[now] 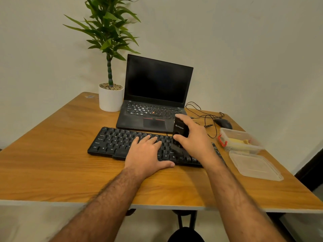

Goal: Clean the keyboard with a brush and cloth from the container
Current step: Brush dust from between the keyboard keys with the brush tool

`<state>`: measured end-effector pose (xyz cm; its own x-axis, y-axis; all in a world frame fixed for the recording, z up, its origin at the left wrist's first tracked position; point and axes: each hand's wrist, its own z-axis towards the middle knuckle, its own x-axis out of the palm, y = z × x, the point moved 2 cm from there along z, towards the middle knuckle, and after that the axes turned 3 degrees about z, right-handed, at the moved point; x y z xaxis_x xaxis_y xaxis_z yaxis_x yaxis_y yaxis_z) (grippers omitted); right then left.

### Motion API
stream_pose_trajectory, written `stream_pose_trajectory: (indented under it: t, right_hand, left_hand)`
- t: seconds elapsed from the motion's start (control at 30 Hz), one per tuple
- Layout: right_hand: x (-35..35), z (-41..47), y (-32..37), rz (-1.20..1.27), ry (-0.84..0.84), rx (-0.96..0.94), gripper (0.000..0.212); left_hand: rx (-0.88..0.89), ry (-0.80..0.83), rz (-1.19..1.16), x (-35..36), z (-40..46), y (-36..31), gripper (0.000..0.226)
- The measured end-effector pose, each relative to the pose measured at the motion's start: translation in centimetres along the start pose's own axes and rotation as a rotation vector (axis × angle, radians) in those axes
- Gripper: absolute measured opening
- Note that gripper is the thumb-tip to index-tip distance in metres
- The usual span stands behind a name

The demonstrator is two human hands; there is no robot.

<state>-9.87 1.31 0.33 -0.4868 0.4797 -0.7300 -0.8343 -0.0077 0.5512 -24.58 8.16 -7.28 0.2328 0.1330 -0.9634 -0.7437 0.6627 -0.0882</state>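
Wooden worktop [52, 154]: brushing step. Right hand [194, 137] grips brush [180, 130], bristles on keyboard [111, 142]; left hand [146, 152] lies flat, steadying it. Next: sweep remaining rows (cloth's in container [241, 140] beyond right hand).

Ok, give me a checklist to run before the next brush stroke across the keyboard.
1. Black brush gripped by right hand: ok.
2. Bristles on the black keyboard: ok.
3. Left hand flat on the keys, steadying: ok.
4. Clear plastic container open, its lid off: ok.
5. Yellow cloth ready inside the container: ok.
6. Dust left between keys: cannot tell.
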Motion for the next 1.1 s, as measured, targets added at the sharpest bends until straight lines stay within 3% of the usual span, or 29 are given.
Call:
stream_pose_trajectory:
  t: [0.17,0.27,0.33,0.43,0.53,0.7,0.77,0.83,0.93,1.0,1.1]
  right_hand:
    - [0.7,-1.6,-1.0,0.168,0.119,-0.037,0.066]
    - [-0.9,-1.1,-1.1,-0.03,0.178,-0.03,0.063]
    - [-1.1,-0.7,-0.6,-0.086,0.109,-0.042,0.063]
    - [0.2,-1.3,-0.2,0.132,0.044,-0.039,0.064]
    - [0.9,-2.4,-1.0,0.277,0.139,-0.049,0.064]
    - [-1.6,-2.0,-2.0,0.138,0.24,0.007,0.062]
    - [-2.1,-1.5,-2.2,0.067,0.179,0.044,0.063]
    - [-2.0,-1.0,-2.2,0.032,0.003,0.044,0.065]
    - [-0.3,-0.4,-2.2,0.153,-0.184,0.054,0.067]
    - [1.3,0.0,-1.8,0.272,-0.173,0.065,0.069]
    - [2.6,-0.2,-1.3,0.201,-0.092,0.0,0.067]
  left_hand:
    - [0.003,-0.005,-0.008,-0.1,0.0,0.0,0.102]
    - [0.002,0.002,-0.007,-0.1,0.1,0.0,0.102]
    - [-0.002,0.005,-0.005,-0.1,0.0,0.0,0.102]
    - [-0.003,0.004,-0.002,-0.1,0.0,-0.1,0.101]
    - [0.002,0.002,-0.003,-0.2,-0.1,-0.1,0.1]
    - [-0.002,0.012,-0.003,-0.1,0.0,0.0,0.102]
    - [-0.004,0.016,-0.002,0.0,0.1,0.0,0.102]
    - [-0.004,0.016,0.001,0.0,0.1,0.0,0.102]
    - [-0.003,0.008,0.005,0.0,0.1,0.0,0.102]
    - [-0.002,0.005,0.008,-0.1,0.0,0.0,0.102]
    - [0.002,-0.004,0.01,-0.2,-0.1,-0.1,0.102]
